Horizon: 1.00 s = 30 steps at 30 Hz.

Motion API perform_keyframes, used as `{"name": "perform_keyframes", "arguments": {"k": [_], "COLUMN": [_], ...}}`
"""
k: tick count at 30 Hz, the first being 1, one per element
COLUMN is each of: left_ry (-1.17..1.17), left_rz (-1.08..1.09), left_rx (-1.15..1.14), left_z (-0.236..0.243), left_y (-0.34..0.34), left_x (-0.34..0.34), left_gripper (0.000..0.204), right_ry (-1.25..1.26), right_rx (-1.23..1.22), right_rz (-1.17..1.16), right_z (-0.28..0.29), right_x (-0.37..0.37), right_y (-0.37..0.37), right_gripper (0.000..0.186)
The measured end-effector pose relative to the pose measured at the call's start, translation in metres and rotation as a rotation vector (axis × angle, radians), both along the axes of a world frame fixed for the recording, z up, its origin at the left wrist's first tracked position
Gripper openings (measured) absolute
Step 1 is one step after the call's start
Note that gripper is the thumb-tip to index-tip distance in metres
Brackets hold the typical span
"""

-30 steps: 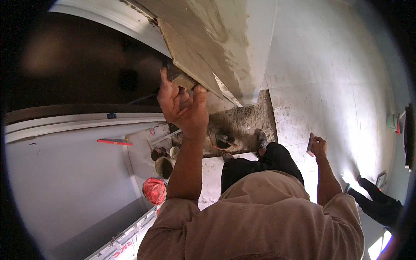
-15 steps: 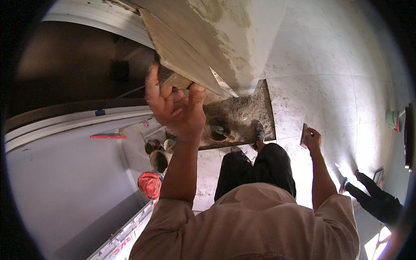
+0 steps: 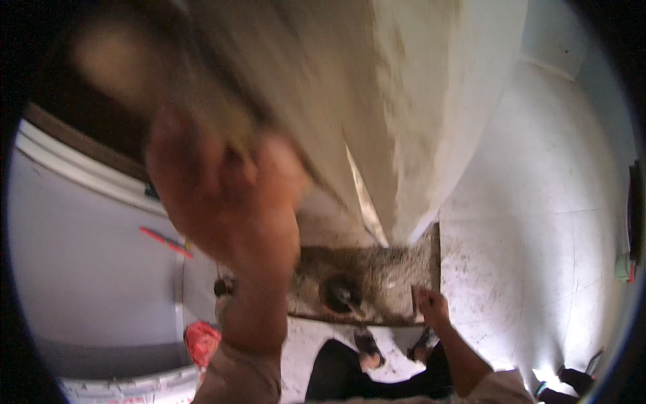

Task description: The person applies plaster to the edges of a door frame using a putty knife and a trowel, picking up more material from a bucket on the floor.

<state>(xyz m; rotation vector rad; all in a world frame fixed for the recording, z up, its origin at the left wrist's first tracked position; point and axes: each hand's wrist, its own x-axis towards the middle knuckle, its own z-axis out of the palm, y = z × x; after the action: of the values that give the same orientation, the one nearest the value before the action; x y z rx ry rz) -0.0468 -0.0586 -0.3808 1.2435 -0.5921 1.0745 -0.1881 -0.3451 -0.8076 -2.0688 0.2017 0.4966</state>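
My left hand (image 3: 229,195) is raised close to the camera, smeared by motion. Its fingers are curled around a brown block (image 3: 239,138) at the edge of a plastered wall (image 3: 316,87), coated in grey-beige plaster. Lower down on the right, my right hand (image 3: 436,310) grips a flat trowel (image 3: 415,301), seen nearly edge-on. Below the wall, a round bucket (image 3: 341,293) with grey contents and a tool in it stands on a dirty, plaster-spattered sheet (image 3: 397,266). A bright, narrow sliver (image 3: 363,195) shows along the lower wall edge.
A red stick-like tool (image 3: 165,242) lies at the left on a pale surface. Below it are a small dark pot (image 3: 223,287) and a red bag (image 3: 202,342). Another person's dark-clothed legs (image 3: 575,380) show at the lower right, on the pale tiled floor (image 3: 498,269).
My left hand and the block have come nearer and now blur. My right hand with the trowel has moved left, over the spattered sheet's edge. The whole view has shifted up toward the wall.
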Motion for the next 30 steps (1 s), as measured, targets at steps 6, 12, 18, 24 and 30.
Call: {"name": "perform_keyframes", "arguments": {"k": [6,12,18,24,30], "left_ry": [-0.062,-0.21,-0.179,-0.183,-0.16], "left_rz": [-0.009,0.082,-0.048,0.001,-0.229], "left_rx": [0.15,0.273,0.251,0.263,0.221], "left_z": [0.009,0.012,0.005,0.015,0.007], "left_y": [0.037,-0.012,-0.01,0.006,0.004], "left_x": [0.024,0.001,-0.018,0.003,-0.004], "left_gripper": [0.051,0.033,0.018,0.019,0.019], "right_ry": [-0.305,-0.054,-0.169,-0.338,-0.389], "right_rx": [-0.148,-0.054,0.367,-0.044,0.043], "right_rz": [0.511,0.671,0.588,0.766,0.611], "right_z": [-0.154,-0.174,-0.18,-0.16,-0.159], "right_x": [0.038,0.067,0.055,0.066,0.052], "right_y": [0.006,0.026,0.05,0.039,0.02], "right_gripper": [0.024,0.034,0.027,0.039,0.04]}}
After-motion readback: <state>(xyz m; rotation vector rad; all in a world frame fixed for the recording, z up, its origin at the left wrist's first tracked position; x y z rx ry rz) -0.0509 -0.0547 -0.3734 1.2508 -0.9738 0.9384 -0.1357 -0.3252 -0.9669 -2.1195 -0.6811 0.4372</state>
